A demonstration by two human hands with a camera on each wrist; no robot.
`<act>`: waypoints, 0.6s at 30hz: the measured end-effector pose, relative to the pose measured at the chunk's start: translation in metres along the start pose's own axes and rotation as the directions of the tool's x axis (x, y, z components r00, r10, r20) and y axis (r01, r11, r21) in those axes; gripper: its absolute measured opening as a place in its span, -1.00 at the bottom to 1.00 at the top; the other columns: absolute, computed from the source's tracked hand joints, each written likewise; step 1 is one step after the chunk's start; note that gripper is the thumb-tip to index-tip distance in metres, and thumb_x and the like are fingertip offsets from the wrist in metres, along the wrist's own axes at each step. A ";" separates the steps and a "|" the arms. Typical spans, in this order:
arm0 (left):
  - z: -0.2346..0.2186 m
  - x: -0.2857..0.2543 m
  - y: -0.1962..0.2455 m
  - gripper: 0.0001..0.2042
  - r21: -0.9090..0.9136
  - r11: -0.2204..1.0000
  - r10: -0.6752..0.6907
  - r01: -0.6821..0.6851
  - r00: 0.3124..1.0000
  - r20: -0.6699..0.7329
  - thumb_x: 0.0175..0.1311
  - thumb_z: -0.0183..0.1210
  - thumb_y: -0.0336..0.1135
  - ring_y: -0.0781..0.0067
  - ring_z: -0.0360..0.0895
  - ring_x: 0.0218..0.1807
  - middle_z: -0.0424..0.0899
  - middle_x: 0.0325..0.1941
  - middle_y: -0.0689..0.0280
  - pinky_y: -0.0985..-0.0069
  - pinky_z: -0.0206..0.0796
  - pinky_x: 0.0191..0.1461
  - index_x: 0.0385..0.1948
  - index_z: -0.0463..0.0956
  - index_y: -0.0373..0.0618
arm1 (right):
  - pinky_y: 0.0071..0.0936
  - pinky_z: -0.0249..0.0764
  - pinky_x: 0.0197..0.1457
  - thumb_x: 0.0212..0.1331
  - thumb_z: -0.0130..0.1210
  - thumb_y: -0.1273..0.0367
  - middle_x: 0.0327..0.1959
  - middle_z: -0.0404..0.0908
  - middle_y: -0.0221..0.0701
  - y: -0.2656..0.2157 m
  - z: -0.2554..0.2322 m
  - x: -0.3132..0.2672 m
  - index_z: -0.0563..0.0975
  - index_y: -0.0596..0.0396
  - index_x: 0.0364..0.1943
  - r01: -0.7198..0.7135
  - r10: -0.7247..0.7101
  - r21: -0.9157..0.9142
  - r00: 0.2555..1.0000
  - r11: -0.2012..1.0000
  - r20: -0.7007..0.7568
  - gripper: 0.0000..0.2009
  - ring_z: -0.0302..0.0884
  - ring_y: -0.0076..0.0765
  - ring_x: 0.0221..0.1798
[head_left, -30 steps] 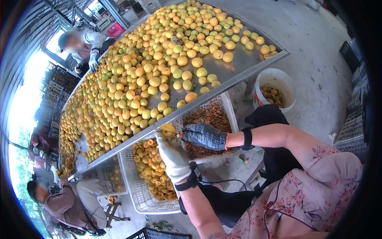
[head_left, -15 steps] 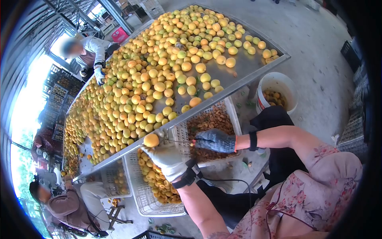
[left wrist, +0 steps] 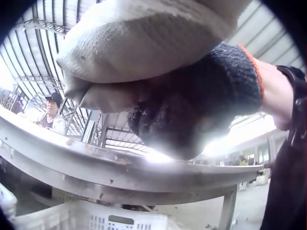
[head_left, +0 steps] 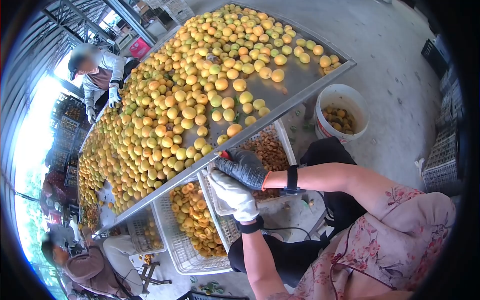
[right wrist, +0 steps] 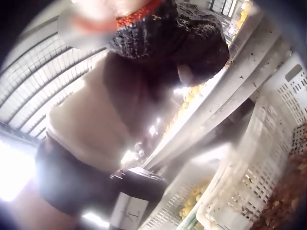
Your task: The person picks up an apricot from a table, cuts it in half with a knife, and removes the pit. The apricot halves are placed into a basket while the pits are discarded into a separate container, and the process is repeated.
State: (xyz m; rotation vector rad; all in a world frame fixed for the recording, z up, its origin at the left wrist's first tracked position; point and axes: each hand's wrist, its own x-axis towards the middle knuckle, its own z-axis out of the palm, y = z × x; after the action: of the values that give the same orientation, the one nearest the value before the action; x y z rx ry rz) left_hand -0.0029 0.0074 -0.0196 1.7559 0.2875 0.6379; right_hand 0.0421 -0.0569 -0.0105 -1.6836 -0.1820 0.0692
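Head view alone shows apricots [head_left: 190,95]; wrist views show gloves.

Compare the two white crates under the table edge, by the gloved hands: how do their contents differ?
The left crate holds yellow-orange fruit halves; the right crate holds small brown pits. The left crate lies lower and nearer the wearer's left; the right crate sits beside the white bucket. Both are white perforated plastic, tucked partly beneath the steel table.

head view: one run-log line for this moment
hands: white-gloved left hand against dark-gloved right hand | grip contents: hidden | place: metal table edge, above white plastic crates | table: yellow apricots
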 end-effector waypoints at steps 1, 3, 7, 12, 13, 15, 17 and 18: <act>0.002 0.003 -0.002 -0.67 -0.260 0.961 -0.096 0.093 0.995 0.001 0.45 -0.20 -0.20 0.42 0.48 -0.17 0.56 -0.14 0.21 0.49 0.33 -0.02 -0.05 0.41 -0.27 | -0.25 0.36 -0.31 0.17 0.10 0.09 -0.51 0.54 -0.21 -0.002 0.000 0.000 0.50 0.12 -0.36 0.108 -0.109 -0.076 0.994 0.991 -0.018 -0.66 0.50 -0.11 -0.42; 0.002 0.012 0.000 -0.68 -0.704 0.588 -0.434 0.399 0.890 0.143 0.42 -0.18 -0.13 0.45 0.48 -0.16 0.56 -0.15 0.26 0.51 0.34 -0.01 -0.13 0.46 -0.17 | -0.19 0.41 -0.29 0.14 0.10 0.11 -0.46 0.57 -0.20 -0.007 -0.002 -0.003 0.52 0.08 -0.34 0.315 -0.325 -0.205 0.945 0.927 -0.018 -0.69 0.56 -0.03 -0.35; -0.015 0.017 0.016 -0.64 -0.634 0.506 -0.611 0.585 0.762 0.216 0.37 -0.17 -0.01 0.47 0.49 -0.41 0.57 -0.39 0.32 0.53 0.38 -0.33 -0.28 0.49 -0.09 | -0.21 0.40 -0.30 0.12 0.13 0.11 -0.53 0.53 -0.23 0.001 0.001 0.009 0.49 0.07 -0.41 0.400 -0.388 -0.166 0.916 0.901 0.100 -0.70 0.54 -0.11 -0.41; -0.048 0.026 0.006 -0.51 -0.767 0.357 -0.239 0.534 0.846 0.477 0.39 -0.32 0.10 0.51 0.05 -0.77 0.24 -0.78 0.38 0.58 -0.04 -0.71 -0.37 0.44 -0.13 | -0.71 0.03 -0.86 0.24 -0.01 0.00 -0.69 0.45 -0.54 -0.001 -0.003 0.026 0.51 -0.03 -0.47 -0.473 0.226 0.677 0.877 0.563 0.425 -0.64 0.21 -0.65 -0.84; -0.052 0.024 0.005 -0.53 -0.770 0.378 -0.228 0.513 0.858 0.460 0.41 -0.32 0.08 0.53 0.05 -0.76 0.21 -0.76 0.40 0.59 -0.03 -0.69 -0.35 0.42 -0.13 | -0.73 0.26 -0.62 0.27 -0.02 0.06 -0.56 0.49 -0.53 -0.004 -0.012 0.022 0.50 -0.04 -0.28 -0.511 0.162 0.653 0.840 0.559 0.518 -0.71 0.36 -0.65 -0.62; -0.058 0.020 0.000 -0.56 -0.775 0.408 -0.195 0.482 0.876 0.442 0.41 -0.30 0.05 0.55 0.07 -0.74 0.21 -0.74 0.41 0.60 0.00 -0.66 -0.33 0.42 -0.12 | -0.78 0.47 -0.40 0.27 0.02 0.23 -0.37 0.52 -0.51 -0.005 -0.016 0.016 0.44 -0.04 0.00 -0.545 0.094 0.621 0.789 0.563 0.607 -0.73 0.51 -0.62 -0.35; -0.062 0.017 0.003 -0.55 -0.756 0.443 -0.216 0.483 0.875 0.433 0.41 -0.30 0.07 0.53 0.11 -0.73 0.24 -0.74 0.40 0.62 0.03 -0.64 -0.33 0.42 -0.12 | -0.74 0.48 -0.36 0.25 0.03 0.31 -0.32 0.53 -0.49 -0.013 -0.007 0.013 0.43 -0.01 0.04 -0.430 0.051 0.611 0.842 0.664 0.537 -0.71 0.52 -0.60 -0.30; -0.064 0.016 0.004 -0.55 -0.734 0.475 -0.234 0.485 0.874 0.426 0.40 -0.29 0.09 0.52 0.16 -0.71 0.27 -0.74 0.39 0.64 0.06 -0.62 -0.33 0.42 -0.11 | -0.71 0.49 -0.32 0.22 0.04 0.39 -0.28 0.54 -0.47 -0.010 -0.001 0.013 0.41 0.02 0.07 -0.304 -0.002 0.585 0.886 0.752 0.463 -0.68 0.53 -0.58 -0.24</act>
State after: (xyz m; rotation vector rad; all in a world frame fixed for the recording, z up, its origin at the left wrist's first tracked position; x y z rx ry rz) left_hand -0.0259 0.0659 -0.0013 0.7722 0.1187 0.1321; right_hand 0.0541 -0.0547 -0.0002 -0.9531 -0.3151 0.5858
